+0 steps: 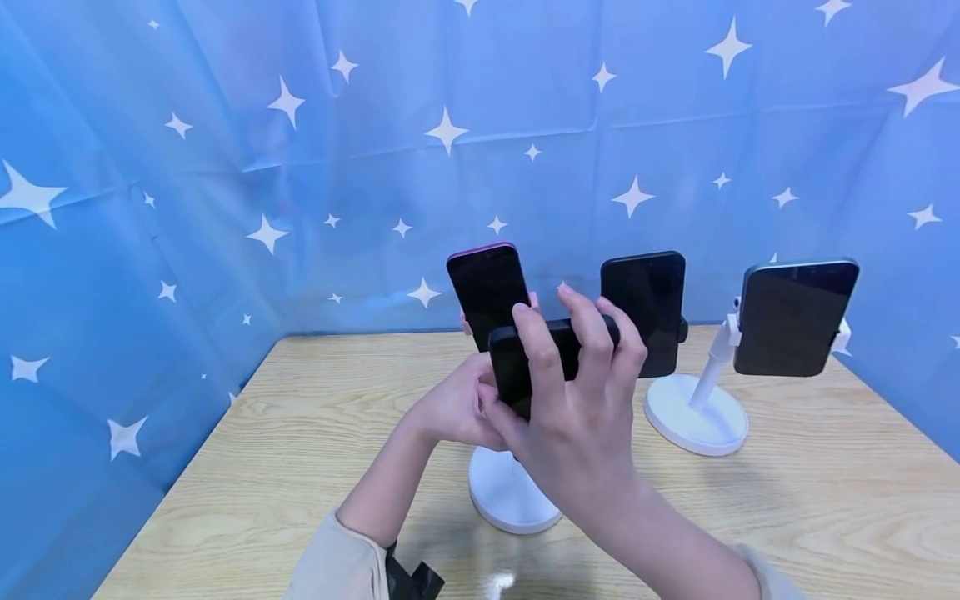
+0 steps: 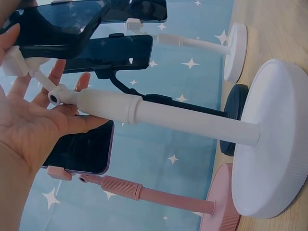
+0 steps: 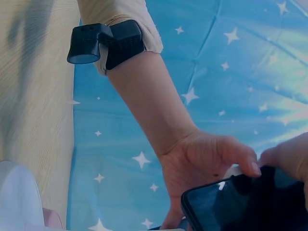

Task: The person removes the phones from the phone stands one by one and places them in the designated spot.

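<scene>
A black smartphone [image 1: 510, 371] sits in the clamp [image 2: 15, 61] of the nearest white phone stand [image 2: 192, 120]. From the left, my left hand [image 1: 461, 404] holds the top of this stand, fingers behind its clamp and jointed neck. Its thumb is by the phone's edge in the right wrist view. My right hand [image 1: 585, 425] grips the same phone, with its fingers over the front and upper edge and its thumb at the near left side. That hand hides much of the screen. The stand's round base [image 1: 513, 504] rests on the table.
Behind stand a pink stand [image 2: 168, 199] with a phone [image 1: 487, 287], a black stand [image 2: 192, 106] with a phone [image 1: 651, 312], and another white stand [image 1: 697, 417] with a phone [image 1: 795, 321]. A blue star-patterned cloth [image 1: 375, 167] hangs behind the wooden table [image 1: 247, 483].
</scene>
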Demonstrator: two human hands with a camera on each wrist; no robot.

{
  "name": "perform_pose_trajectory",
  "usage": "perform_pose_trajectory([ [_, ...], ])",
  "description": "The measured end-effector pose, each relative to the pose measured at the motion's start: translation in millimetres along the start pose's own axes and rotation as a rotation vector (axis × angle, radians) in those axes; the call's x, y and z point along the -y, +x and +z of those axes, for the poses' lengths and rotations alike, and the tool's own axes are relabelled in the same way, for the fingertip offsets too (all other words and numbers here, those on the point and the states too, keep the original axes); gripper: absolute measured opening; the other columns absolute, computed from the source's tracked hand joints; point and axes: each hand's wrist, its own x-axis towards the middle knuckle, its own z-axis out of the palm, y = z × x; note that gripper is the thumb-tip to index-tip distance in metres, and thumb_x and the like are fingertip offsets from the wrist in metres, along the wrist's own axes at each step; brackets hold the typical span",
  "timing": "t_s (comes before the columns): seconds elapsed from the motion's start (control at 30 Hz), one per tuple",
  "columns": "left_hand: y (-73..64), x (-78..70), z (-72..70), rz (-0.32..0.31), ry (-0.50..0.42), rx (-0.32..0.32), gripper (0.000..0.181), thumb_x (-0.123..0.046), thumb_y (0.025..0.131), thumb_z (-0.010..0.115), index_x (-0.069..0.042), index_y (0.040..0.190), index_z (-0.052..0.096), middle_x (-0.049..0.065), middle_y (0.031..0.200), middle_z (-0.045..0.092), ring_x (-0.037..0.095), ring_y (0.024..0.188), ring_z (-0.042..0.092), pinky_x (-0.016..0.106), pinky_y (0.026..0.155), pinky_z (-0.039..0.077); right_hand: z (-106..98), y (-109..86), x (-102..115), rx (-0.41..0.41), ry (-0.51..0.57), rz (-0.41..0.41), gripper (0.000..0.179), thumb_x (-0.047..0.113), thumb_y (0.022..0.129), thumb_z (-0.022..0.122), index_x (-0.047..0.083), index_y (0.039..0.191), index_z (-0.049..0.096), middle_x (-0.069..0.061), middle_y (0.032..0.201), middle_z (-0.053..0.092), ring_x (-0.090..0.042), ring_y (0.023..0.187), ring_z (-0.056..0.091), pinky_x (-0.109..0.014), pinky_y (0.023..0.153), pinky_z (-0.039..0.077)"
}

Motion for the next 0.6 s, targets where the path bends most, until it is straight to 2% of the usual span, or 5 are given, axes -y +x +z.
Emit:
perform_pose_trajectory([
  [0.23, -1.3, 1.6, -0.3, -0.034, -0.004, -0.005, 0.041, 0.005, 0.061, 0.063, 0.0, 0.099, 0.048, 0.015, 0.083, 0.054, 0.017, 0.073, 0.052, 0.031, 0.064, 0.046, -0.5, -1.8, -2.5, 0.004, 0.022, 0.008, 0.059, 0.013, 0.056, 0.073, 0.0, 0.109, 0.05, -0.029, 0.109, 0.044, -0.039, 0.099, 0.043, -0.053, 0.073, 0.03],
  [0.33, -0.8, 1.9, 0.3, -0.043, -0.03, -0.003, 0.042, 0.005, 0.061, 0.063, 0.001, 0.1, 0.049, 0.016, 0.086, 0.055, 0.018, 0.075, 0.051, 0.032, 0.066, 0.046, -0.8, -2.4, -3.8, 0.002, 0.04, 0.017, 0.052, 0.016, 0.061, 0.068, 0.0, 0.108, 0.051, -0.028, 0.107, 0.043, -0.04, 0.096, 0.043, -0.052, 0.07, 0.03],
  [0.6, 4.5, 0.9, -2.0, -0.031, -0.074, 0.063, 0.048, 0.007, 0.061, 0.064, 0.003, 0.104, 0.046, 0.019, 0.089, 0.054, 0.019, 0.076, 0.053, 0.033, 0.066, 0.048, -1.0, -1.9, -4.3, -0.015, 0.063, 0.023, 0.038, 0.019, 0.071, 0.057, 0.001, 0.105, 0.053, -0.028, 0.105, 0.044, -0.044, 0.092, 0.04, -0.05, 0.068, 0.031],
])
